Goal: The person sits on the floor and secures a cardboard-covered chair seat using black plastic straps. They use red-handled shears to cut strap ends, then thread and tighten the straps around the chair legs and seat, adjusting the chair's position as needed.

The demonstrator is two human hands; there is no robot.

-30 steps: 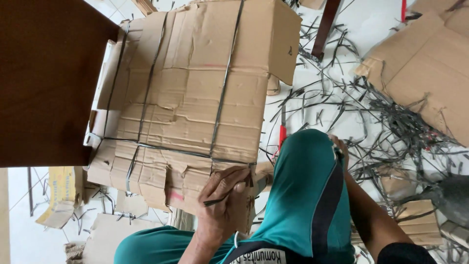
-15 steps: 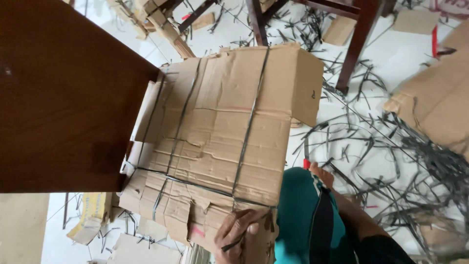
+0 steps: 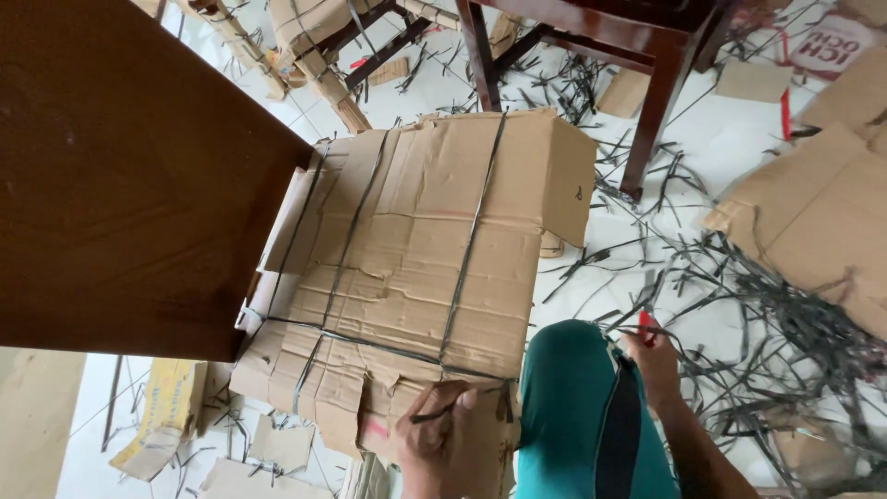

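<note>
left hand [image 3: 434, 439] fingers gripped black strap [image 3: 467, 249] on cardboard bundle [image 3: 416, 277] | right hand [image 3: 651, 356] closed on red tool [image 3: 644, 323]

Furniture unpacking area, white tiled floor [image 3: 730, 148]: dark wooden table legs [image 3: 651, 102] at top, flattened cardboard [image 3: 822, 222] right, cut black strapping [image 3: 739, 305] strewn everywhere.

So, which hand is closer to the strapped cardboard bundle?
The left. The left hand rests on the near edge of the strapped cardboard bundle, fingers on a black strap. The right hand is apart, beyond the knee.
</note>
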